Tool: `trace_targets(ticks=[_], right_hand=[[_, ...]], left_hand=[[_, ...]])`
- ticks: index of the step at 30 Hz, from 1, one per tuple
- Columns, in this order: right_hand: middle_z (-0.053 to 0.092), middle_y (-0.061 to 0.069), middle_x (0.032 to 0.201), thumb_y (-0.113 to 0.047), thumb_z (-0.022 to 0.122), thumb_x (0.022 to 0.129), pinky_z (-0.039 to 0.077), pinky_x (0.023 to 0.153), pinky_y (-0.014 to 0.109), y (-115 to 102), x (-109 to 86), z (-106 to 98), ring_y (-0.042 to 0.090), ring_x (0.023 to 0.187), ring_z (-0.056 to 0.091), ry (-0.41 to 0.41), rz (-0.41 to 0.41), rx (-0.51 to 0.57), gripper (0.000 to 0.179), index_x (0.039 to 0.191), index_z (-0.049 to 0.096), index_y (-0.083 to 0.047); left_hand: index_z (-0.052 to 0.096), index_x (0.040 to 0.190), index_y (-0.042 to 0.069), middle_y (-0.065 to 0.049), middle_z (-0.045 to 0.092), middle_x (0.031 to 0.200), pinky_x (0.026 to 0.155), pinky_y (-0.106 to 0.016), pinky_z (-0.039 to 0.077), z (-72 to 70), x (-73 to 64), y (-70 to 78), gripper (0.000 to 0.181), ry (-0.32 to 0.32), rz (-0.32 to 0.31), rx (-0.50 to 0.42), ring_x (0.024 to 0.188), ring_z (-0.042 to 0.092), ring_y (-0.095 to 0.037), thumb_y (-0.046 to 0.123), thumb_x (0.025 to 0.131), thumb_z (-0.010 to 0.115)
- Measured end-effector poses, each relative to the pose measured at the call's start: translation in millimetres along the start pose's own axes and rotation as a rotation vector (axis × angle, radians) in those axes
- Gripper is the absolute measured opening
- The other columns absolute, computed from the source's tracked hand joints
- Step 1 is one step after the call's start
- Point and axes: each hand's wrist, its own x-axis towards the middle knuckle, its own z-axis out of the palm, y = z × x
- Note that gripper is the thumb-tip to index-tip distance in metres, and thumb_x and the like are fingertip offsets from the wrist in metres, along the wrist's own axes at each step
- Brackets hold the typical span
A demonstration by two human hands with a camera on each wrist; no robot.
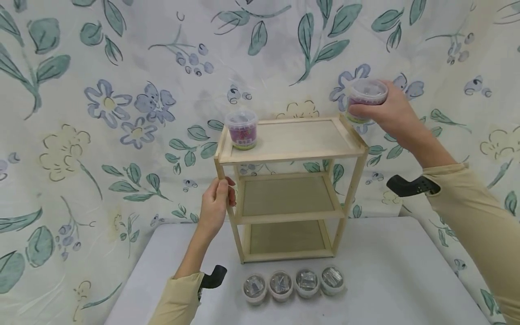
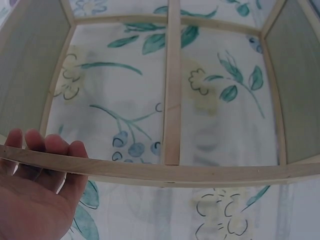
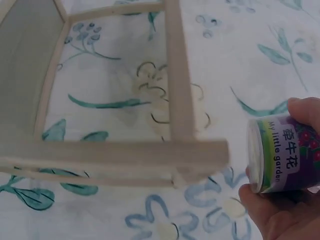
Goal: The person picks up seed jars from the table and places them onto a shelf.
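A three-tier wooden shelf rack [image 1: 270, 220] stands on the white table. My left hand [image 1: 215, 201] grips its front left post, and in the left wrist view the fingers [image 2: 55, 145] curl round the thin wooden bar [image 2: 130, 171]. Beyond the rack's top right corner, my right hand [image 1: 392, 113] holds a small plastic tub [image 1: 367, 91] with a clear lid. Its purple label, reading "My little garden", shows in the right wrist view, where thumb and fingers clasp the tub [image 3: 285, 155]. A matching tub [image 1: 242, 131] sits on the left end of the top shelf [image 1: 300, 139].
Several lidded tubs [image 1: 281, 285] stand in a row on the white table [image 1: 390, 271], in front of the rack. A floral cloth [image 1: 134, 67] hangs behind it. The middle shelf [image 1: 288, 196] and bottom shelf [image 1: 288, 237] have wooden rims.
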Motion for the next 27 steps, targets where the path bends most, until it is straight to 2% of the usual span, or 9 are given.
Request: trace_targets(ticks=[2,7,11,15,17,24,27], right_hand=[[0.036,0.016,0.148,-0.032,0.073,0.089,0.031,0.113,0.054,-1.0,1.9,9.8,0.032,0.133,0.038,-0.022,0.014,-0.005,0.083,0.153,0.023,-0.010],[0.040,0.019,0.146,-0.030,0.075,0.087,0.032,0.111,0.052,-0.8,6.0,31.1,0.033,0.130,0.042,-0.058,0.013,-0.041,0.084,0.151,0.025,-0.005],[0.040,0.021,0.144,-0.027,0.075,0.087,0.033,0.109,0.052,0.3,10.0,42.1,0.035,0.129,0.043,-0.077,-0.020,-0.067,0.083,0.150,0.025,-0.004],[0.040,0.023,0.144,-0.029,0.074,0.088,0.033,0.110,0.053,0.3,12.7,49.5,0.036,0.129,0.043,-0.114,-0.019,-0.106,0.086,0.151,0.023,-0.003],[0.040,0.023,0.144,-0.031,0.074,0.087,0.032,0.111,0.053,0.2,13.3,51.4,0.037,0.129,0.043,-0.133,-0.004,-0.117,0.088,0.151,0.022,-0.002],[0.039,0.023,0.144,-0.036,0.073,0.088,0.031,0.112,0.053,-1.5,15.8,53.4,0.037,0.129,0.042,-0.173,0.023,-0.120,0.089,0.151,0.021,0.000],[0.041,0.024,0.143,-0.037,0.073,0.089,0.032,0.111,0.053,-2.1,17.4,54.7,0.037,0.128,0.043,-0.178,0.026,-0.151,0.090,0.151,0.021,0.001]], left_hand=[[0.051,0.107,-0.006,-0.029,0.049,0.081,0.064,-0.031,0.047,0.3,-0.2,-1.0,0.032,0.001,-0.001,-0.006,0.069,0.050,-0.030,0.020,0.110,0.032],[0.053,0.104,0.001,-0.025,0.049,0.079,0.064,-0.031,0.048,1.7,-2.8,-3.7,0.032,0.009,0.012,-0.022,0.068,0.050,-0.024,0.026,0.110,0.034],[0.053,0.104,0.001,-0.024,0.049,0.079,0.065,-0.033,0.048,3.4,-4.1,-4.8,0.033,0.005,0.024,-0.024,0.068,0.050,-0.021,0.028,0.109,0.034],[0.053,0.104,0.003,-0.024,0.050,0.079,0.065,-0.034,0.047,3.5,-4.3,-4.3,0.029,0.009,0.007,-0.021,0.068,0.049,-0.022,0.024,0.110,0.034],[0.053,0.104,0.002,-0.027,0.049,0.079,0.065,-0.034,0.047,3.2,-4.7,-0.7,0.028,0.010,-0.003,-0.021,0.068,0.050,-0.025,0.021,0.110,0.033],[0.052,0.101,-0.003,-0.031,0.049,0.078,0.064,-0.033,0.048,3.5,-9.8,29.5,0.026,0.012,0.015,0.000,0.067,0.050,-0.028,0.013,0.108,0.033],[0.052,0.101,-0.004,-0.031,0.049,0.079,0.064,-0.033,0.048,3.1,-9.0,31.6,0.027,0.013,0.019,0.000,0.067,0.050,-0.028,0.013,0.108,0.033]])
